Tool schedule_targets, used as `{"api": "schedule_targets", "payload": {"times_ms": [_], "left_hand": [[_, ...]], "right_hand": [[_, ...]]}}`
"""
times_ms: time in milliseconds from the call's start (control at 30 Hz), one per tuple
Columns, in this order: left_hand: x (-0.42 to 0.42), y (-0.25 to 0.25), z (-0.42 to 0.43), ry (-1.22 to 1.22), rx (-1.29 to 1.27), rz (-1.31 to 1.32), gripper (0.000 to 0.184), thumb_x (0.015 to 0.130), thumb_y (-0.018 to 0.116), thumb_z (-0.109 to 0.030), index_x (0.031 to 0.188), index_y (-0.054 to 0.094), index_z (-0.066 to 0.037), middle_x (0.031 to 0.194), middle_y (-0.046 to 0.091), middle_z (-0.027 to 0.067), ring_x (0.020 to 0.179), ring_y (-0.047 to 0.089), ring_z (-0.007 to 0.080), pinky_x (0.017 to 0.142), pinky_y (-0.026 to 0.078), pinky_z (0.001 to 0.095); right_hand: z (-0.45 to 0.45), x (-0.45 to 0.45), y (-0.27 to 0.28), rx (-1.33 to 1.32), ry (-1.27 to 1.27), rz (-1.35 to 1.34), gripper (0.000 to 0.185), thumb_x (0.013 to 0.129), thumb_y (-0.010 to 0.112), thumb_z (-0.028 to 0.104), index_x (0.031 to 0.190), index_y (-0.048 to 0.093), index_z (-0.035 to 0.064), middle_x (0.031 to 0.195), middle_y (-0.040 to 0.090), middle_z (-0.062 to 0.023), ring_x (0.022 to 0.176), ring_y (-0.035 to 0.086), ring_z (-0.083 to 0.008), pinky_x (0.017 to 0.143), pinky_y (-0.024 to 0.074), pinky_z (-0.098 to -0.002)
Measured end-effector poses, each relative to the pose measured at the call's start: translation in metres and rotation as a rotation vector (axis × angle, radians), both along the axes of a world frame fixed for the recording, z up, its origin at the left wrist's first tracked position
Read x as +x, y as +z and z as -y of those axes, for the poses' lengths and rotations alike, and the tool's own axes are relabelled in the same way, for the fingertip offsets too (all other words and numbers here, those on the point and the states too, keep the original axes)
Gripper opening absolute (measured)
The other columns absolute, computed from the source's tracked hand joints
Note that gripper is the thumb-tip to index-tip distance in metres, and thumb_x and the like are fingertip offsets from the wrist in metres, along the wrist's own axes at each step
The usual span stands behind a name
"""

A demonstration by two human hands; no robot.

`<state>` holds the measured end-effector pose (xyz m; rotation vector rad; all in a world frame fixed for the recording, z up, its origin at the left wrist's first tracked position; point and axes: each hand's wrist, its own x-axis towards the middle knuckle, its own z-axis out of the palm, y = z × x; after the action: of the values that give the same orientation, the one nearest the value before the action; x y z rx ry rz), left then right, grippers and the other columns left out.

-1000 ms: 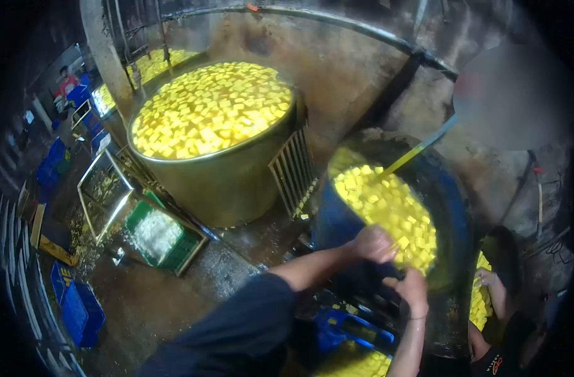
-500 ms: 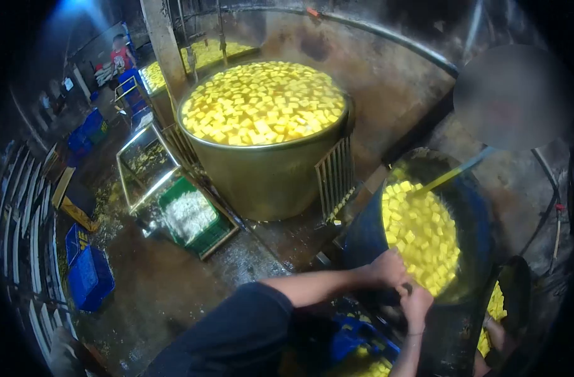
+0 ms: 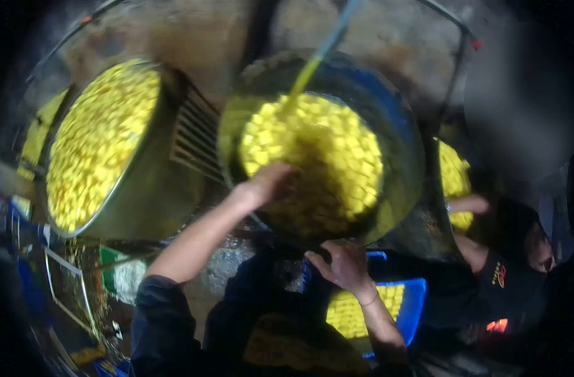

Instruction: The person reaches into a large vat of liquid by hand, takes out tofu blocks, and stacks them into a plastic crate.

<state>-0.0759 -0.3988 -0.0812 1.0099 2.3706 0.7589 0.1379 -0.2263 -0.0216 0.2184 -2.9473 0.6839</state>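
A deep, dark vat (image 3: 397,141) stands in front of me, filled with yellow tofu-like cubes (image 3: 356,141) in liquid. My left hand (image 3: 274,181) is over the near left part of the vat, smeared by motion, so its fingers cannot be made out. At the near rim, my right hand (image 3: 346,267) has its thumb spread away from the fingers, and nothing shows in it. A blue and yellow pole (image 3: 315,60) dips into the cubes from the far side. Below my right hand, a blue crate (image 3: 415,308) holds more yellow cubes.
A large metal vat (image 3: 155,195) of yellow cubes stands on the left, beside a slatted metal rack (image 3: 197,129). A green crate (image 3: 111,267) with white contents is lower left. On the right, a co-worker's arm (image 3: 469,204) reaches over another container of yellow cubes.
My view has swung right and down to the dark vat. My hands, together at its rim before, are now apart: the left over the cubes, the right at the near rim.
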Motion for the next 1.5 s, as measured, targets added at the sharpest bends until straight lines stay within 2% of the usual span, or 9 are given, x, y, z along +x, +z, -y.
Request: {"api": "schedule_targets", "payload": {"times_ms": [300,433,633,1000,1133,1233,1333,1433,1500], "left_hand": [[-0.078,-0.123,-0.113,-0.348,-0.204,-0.276,0.028,0.077,0.059,-0.015,0.099,0.059,0.002,0.092,0.064,0.0178,0.089,0.061,0.0327,0.079,0.049,0.0409],[-0.075,-0.183,-0.102,-0.22,-0.162,-0.232,0.024,0.078,0.056,-0.013,0.096,0.059,0.002,0.091,0.063,0.0191,0.087,0.061,0.034,0.079,0.048,0.042],[-0.078,-0.212,-0.099,-0.165,-0.198,-0.19,0.024,0.077,0.055,-0.013,0.094,0.061,0.003,0.089,0.062,0.0204,0.087,0.059,0.0351,0.079,0.047,0.0438],[-0.109,-0.164,-0.142,0.294,0.335,0.149,0.033,0.071,0.058,-0.012,0.1,0.06,0.003,0.088,0.061,0.0224,0.091,0.057,0.0359,0.08,0.044,0.0472],[-0.111,-0.273,-0.151,0.213,0.354,0.043,0.049,0.075,0.064,-0.028,0.112,0.05,-0.001,0.091,0.059,0.018,0.091,0.055,0.033,0.076,0.044,0.0466],[-0.136,-0.249,-0.149,0.309,0.195,0.679,0.044,0.077,0.063,-0.027,0.108,0.05,0.001,0.089,0.06,0.0145,0.089,0.057,0.0284,0.076,0.044,0.0447],[-0.149,-0.321,-0.134,0.169,0.421,-0.495,0.029,0.084,0.055,-0.023,0.102,0.055,0.0,0.078,0.061,0.0123,0.08,0.06,0.0222,0.073,0.047,0.0379],[-0.178,-0.279,-0.117,0.027,0.992,1.108,0.026,0.088,0.049,-0.022,0.099,0.06,-0.001,0.092,0.064,0.0134,0.085,0.061,0.0205,0.079,0.048,0.0331],[-0.166,-0.326,-0.114,0.208,0.696,0.459,0.024,0.089,0.047,-0.02,0.095,0.063,-0.003,0.095,0.064,0.0132,0.09,0.06,0.0187,0.082,0.048,0.0313]], "right_hand": [[-0.072,-0.15,-0.033,-0.17,-0.166,0.828,0.036,0.085,0.057,0.033,0.104,0.063,0.0034,0.094,0.064,-0.0199,0.09,0.062,-0.0272,0.08,0.0468,-0.0403],[-0.093,-0.214,-0.154,0.135,-0.305,0.85,0.04,0.083,0.058,0.033,0.105,0.06,0.0003,0.116,0.054,-0.0216,0.106,0.055,-0.0275,0.088,0.0459,-0.0365],[-0.106,-0.2,-0.383,0.373,-0.567,0.586,0.019,0.085,0.05,0.016,0.081,0.066,0.0075,0.08,0.065,-0.0148,0.076,0.062,-0.0277,0.072,0.0503,-0.039],[-0.154,-0.34,-0.17,-0.498,-0.353,0.995,0.064,0.078,0.064,0.045,0.125,0.048,0.0041,0.122,0.054,-0.0146,0.106,0.056,-0.031,0.1,0.0375,-0.0408],[-0.154,-0.416,-0.212,0.003,-0.166,0.495,0.044,0.076,0.066,0.031,0.11,0.059,0.0052,0.107,0.062,-0.0167,0.098,0.058,-0.0324,0.092,0.0431,-0.0411],[-0.161,-0.439,-0.27,0.031,-0.147,0.325,0.049,0.069,0.068,0.027,0.112,0.058,0.0055,0.109,0.059,-0.0192,0.098,0.056,-0.0373,0.093,0.0418,-0.0428],[-0.16,-0.439,-0.295,0.04,-0.128,0.313,0.049,0.07,0.075,0.022,0.111,0.058,0.0046,0.109,0.061,-0.0172,0.1,0.058,-0.033,0.086,0.0472,-0.0435],[-0.167,-0.421,-0.262,-0.915,-0.161,0.566,0.048,0.075,0.074,0.017,0.115,0.056,-0.0013,0.116,0.059,-0.0166,0.104,0.058,-0.0273,0.088,0.0484,-0.0395],[-0.165,-0.403,-0.222,-0.647,-0.147,0.51,0.047,0.077,0.072,0.012,0.116,0.053,-0.0063,0.118,0.057,-0.0169,0.104,0.058,-0.0231,0.088,0.0504,-0.0335]]}}
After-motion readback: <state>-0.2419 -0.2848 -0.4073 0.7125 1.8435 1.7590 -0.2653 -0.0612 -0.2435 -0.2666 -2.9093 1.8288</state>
